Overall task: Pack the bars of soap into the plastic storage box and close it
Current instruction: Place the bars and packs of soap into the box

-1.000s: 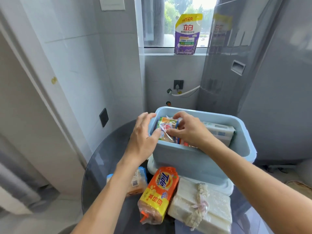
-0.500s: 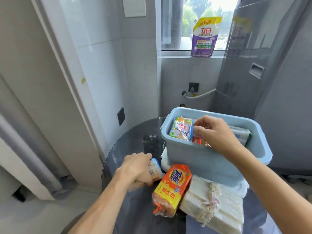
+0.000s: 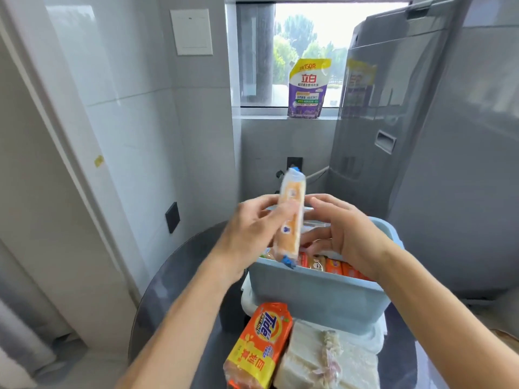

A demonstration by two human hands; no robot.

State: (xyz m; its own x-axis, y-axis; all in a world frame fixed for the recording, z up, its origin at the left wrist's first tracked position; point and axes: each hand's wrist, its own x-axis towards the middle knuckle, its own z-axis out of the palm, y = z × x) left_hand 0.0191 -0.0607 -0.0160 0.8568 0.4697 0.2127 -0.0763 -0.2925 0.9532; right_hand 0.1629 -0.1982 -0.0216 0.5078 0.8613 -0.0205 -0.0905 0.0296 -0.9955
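Observation:
A light blue plastic storage box (image 3: pixel 314 296) stands on a round dark glass table, with several wrapped orange soap bars (image 3: pixel 332 265) packed inside. My left hand (image 3: pixel 250 234) holds a wrapped orange soap bar (image 3: pixel 290 217) upright over the box's left end. My right hand (image 3: pixel 345 234) hovers over the box beside that bar, fingers spread, holding nothing. An orange Tide soap pack (image 3: pixel 259 343) and a white soap bundle tied with ribbon (image 3: pixel 328 360) lie on the table in front of the box. A white lid (image 3: pixel 248 300) lies under the box.
The round glass table (image 3: pixel 179 290) sits in a tiled corner, with its edge curving at the left. A grey washing machine (image 3: pixel 421 136) stands behind and to the right of the box. A purple detergent pouch (image 3: pixel 307 88) rests on the window sill.
My left hand picked the wrapped bar up from the table at the left and raised it over the box. My right hand lifted out of the box and opened.

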